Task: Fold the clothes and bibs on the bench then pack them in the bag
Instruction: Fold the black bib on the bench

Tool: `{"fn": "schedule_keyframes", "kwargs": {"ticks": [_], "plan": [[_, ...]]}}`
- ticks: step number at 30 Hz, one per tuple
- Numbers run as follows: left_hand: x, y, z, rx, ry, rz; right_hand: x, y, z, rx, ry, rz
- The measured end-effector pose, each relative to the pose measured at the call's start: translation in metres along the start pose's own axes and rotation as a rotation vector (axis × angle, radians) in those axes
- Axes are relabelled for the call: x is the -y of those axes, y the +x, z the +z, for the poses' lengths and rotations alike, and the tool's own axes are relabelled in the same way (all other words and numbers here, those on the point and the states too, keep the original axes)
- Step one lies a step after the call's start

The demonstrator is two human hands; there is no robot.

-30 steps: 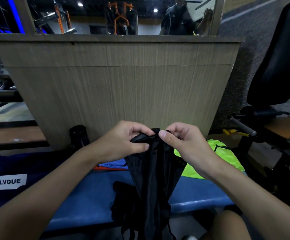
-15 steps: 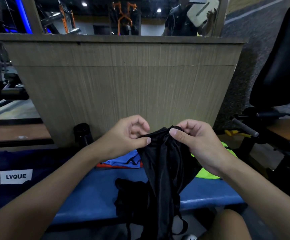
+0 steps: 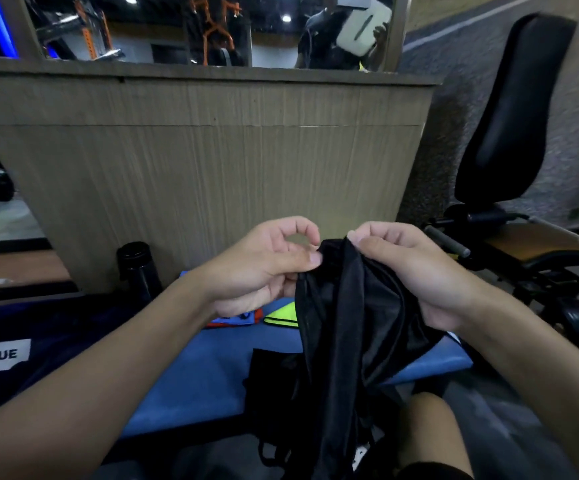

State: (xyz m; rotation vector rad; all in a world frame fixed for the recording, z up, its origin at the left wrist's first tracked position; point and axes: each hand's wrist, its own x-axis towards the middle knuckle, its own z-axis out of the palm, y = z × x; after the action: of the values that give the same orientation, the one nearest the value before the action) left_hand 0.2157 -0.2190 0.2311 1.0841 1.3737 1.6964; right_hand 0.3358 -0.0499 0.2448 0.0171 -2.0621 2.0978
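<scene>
A shiny black garment (image 3: 346,341) hangs in front of me above the blue bench (image 3: 211,372). My left hand (image 3: 263,268) pinches its top edge between thumb and fingers. My right hand (image 3: 405,271) grips the bunched top of the same garment from the right. Another black piece of clothing (image 3: 267,372) lies on the bench below. A neon yellow bib (image 3: 281,317) and a blue and orange bib (image 3: 236,318) lie at the back of the bench, partly hidden by my hands. The dark blue bag (image 3: 21,341) with a white LVQUE label sits at the left.
A wooden panel wall (image 3: 211,168) with a mirror above stands right behind the bench. A black bottle (image 3: 139,268) stands against it. A gym machine with a black padded seat (image 3: 509,116) and handle bars fills the right. My knee (image 3: 430,434) is at the bottom.
My hands have shifted right with the black garment and moved slightly apart along its top edge. The view has turned, and the garment now covers more of the yellow bib.
</scene>
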Motion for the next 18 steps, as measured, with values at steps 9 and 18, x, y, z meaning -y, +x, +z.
{"fn": "schedule_keyframes", "kwargs": {"ticks": [9, 18], "plan": [[-0.01, 0.0, 0.006, -0.109, -0.16, 0.038, 0.011, -0.013, -0.005, 0.019, 0.029, -0.117], [-0.008, -0.015, -0.017, -0.433, 0.215, 0.171, -0.014, 0.015, 0.011, -0.021, 0.018, -0.073]]}}
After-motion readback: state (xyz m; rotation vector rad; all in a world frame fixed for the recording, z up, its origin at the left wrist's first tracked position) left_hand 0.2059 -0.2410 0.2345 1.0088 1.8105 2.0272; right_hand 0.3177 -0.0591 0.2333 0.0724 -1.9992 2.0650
